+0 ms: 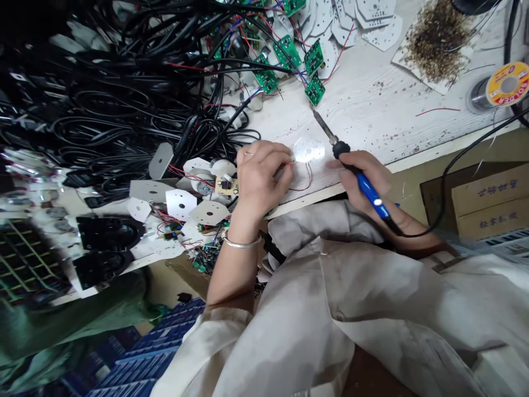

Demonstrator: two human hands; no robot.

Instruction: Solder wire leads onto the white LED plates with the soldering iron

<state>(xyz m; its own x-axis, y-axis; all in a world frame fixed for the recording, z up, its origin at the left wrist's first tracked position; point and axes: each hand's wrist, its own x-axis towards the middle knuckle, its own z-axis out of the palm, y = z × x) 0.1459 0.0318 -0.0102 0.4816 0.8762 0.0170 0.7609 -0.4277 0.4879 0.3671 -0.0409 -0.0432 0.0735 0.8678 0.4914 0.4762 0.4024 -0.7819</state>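
Observation:
My right hand point(363, 176) is closed around a soldering iron with a blue handle point(368, 193), its tip pointing up and left toward a small green circuit board point(315, 90). My left hand point(266, 176) rests at the table's front edge, fingers curled together on a thin red wire point(288, 163). Between the hands lies a shiny white plate point(309, 150) with small holes. Thin wires point(309, 177) run from it toward my left hand. A cream circuit board point(225, 186) sits just left of my left hand.
Black cables point(124, 105) fill the table's left side. More green boards point(287, 52) and white plates point(380, 27) lie at the back. A solder spool point(506, 85) stands at right, near a debris-covered sheet point(440, 41). Cardboard boxes point(491, 201) stand below the edge.

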